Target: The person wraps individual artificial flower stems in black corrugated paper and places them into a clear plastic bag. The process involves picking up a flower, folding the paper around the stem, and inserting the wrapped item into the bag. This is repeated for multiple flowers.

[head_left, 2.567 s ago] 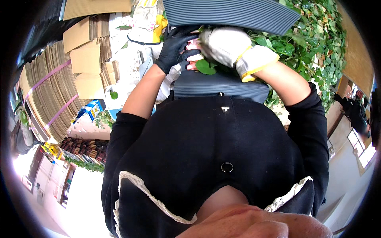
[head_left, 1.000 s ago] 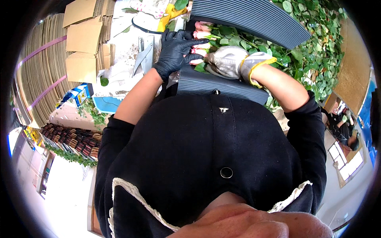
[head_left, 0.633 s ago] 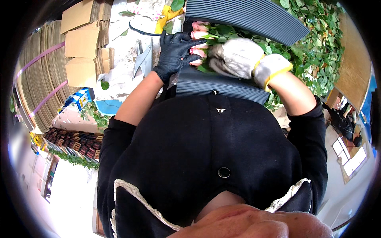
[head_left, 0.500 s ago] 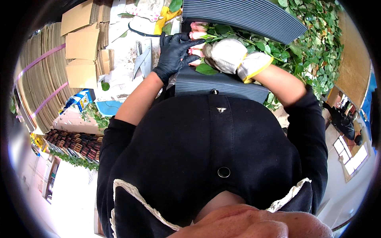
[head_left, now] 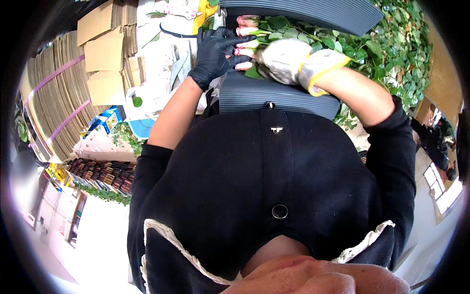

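Observation:
Several pink roses (head_left: 246,44) lie side by side, their heads to the left and leafy green stems (head_left: 279,29) running right. My left hand (head_left: 214,56), in a black glove, reaches over the rose heads with its fingers apart and the tips touching them. Curled over the stems just right of the heads is my right hand (head_left: 286,59), in a soiled white glove with yellow trim. Its fingertips are hidden beneath it. Under the flowers, a dark grey corrugated sheet (head_left: 279,95) shows on the near side. More of the corrugated sheet (head_left: 298,12) rises beyond them.
Stacked brown cardboard (head_left: 58,93) bound with pink straps stands at the left, near folded cardboard pieces (head_left: 104,51). A grey triangular metal piece (head_left: 181,68) lies on the white littered surface. Heaped green leaves (head_left: 401,54) fill the right. A blue-and-white box (head_left: 110,119) sits at lower left.
My right hand has shifted slightly to the right along the stems. My left hand stays over the rose heads. The whole view has tilted a little.

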A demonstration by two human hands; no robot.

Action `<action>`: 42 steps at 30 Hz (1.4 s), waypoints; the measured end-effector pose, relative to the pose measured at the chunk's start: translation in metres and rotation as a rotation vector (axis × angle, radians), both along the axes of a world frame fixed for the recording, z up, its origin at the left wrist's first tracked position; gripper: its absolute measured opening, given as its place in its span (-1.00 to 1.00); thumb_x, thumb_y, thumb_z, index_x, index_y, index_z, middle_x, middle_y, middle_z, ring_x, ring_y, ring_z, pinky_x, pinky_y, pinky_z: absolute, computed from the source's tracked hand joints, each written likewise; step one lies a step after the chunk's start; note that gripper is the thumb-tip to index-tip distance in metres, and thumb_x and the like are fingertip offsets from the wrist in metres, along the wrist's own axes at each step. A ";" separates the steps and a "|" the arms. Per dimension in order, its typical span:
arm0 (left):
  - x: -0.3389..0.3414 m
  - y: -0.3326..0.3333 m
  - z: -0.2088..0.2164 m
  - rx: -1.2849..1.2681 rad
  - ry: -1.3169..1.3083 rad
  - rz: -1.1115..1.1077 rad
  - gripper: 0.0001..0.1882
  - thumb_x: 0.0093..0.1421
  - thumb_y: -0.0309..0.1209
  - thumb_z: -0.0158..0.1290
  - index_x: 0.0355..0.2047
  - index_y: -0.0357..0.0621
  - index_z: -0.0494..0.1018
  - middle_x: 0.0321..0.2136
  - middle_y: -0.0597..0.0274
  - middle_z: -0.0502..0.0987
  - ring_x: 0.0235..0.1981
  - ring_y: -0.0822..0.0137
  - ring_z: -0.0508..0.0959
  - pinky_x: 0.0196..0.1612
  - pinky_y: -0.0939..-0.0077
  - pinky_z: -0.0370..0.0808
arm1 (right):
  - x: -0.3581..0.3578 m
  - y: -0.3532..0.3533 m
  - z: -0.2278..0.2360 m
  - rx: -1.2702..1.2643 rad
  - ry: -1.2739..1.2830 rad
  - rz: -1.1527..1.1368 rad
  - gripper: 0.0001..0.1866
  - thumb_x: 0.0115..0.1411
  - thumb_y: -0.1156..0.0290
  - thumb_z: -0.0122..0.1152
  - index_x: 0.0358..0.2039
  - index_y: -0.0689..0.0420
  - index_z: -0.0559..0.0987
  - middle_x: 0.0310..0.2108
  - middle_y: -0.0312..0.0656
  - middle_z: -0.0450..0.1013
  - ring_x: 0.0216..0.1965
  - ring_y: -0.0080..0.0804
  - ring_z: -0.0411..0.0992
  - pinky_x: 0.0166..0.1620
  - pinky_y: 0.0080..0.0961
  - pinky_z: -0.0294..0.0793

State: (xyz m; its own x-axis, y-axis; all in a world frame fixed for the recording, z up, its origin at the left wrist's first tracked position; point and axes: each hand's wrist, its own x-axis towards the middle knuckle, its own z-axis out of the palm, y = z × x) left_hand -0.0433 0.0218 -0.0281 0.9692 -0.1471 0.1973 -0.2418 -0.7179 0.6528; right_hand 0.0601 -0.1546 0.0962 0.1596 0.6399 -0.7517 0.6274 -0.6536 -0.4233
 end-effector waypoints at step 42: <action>-0.006 0.005 0.040 -0.329 0.045 0.102 -0.64 -0.02 -0.46 0.32 -0.15 -0.04 0.61 -0.60 0.25 0.43 -0.55 0.30 0.42 -0.41 0.39 0.36 | 0.008 -0.053 0.078 0.648 -0.505 -0.001 -0.77 0.04 0.44 0.19 -0.23 0.11 0.53 -0.44 -0.11 0.49 -0.39 -0.09 0.52 -0.33 -0.25 0.51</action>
State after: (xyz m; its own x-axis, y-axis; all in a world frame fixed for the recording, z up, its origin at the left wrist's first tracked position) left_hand -0.0494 0.0264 0.0118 0.9845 0.0157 0.1746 -0.1451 -0.4859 0.8619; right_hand 0.0684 -0.2074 0.1747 0.3801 0.9223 -0.0702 0.8431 -0.3767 -0.3838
